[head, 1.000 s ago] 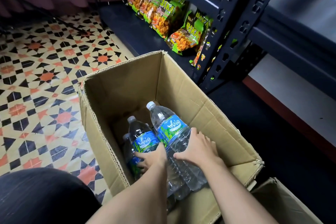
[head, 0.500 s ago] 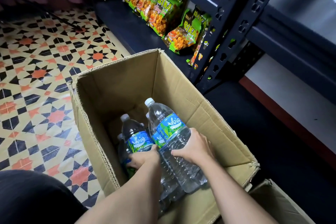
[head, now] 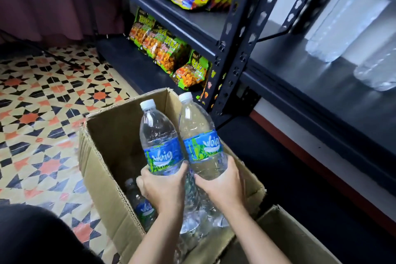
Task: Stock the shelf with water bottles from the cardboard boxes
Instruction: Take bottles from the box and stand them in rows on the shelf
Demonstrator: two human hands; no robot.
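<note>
Two hands [head: 162,188] grip water bottles [head: 159,137] (caps up) over box [head: 111,135].

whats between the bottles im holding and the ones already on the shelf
Head view: the rack's black perforated upright and bare dark shelf board lie between the held bottles and shelved bottles.

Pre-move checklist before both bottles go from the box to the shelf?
1. Left hand grip on left bottle: ok, fingers wrapped below label.
2. Right hand grip on right bottle: ok.
3. Caps on both: ok.
4. Bottle bases clear of cardboard box rim: cannot tell.
5. Bare shelf space beside stocked bottles: ok.
6. Box emptied: not ok, third bottle inside.
</note>
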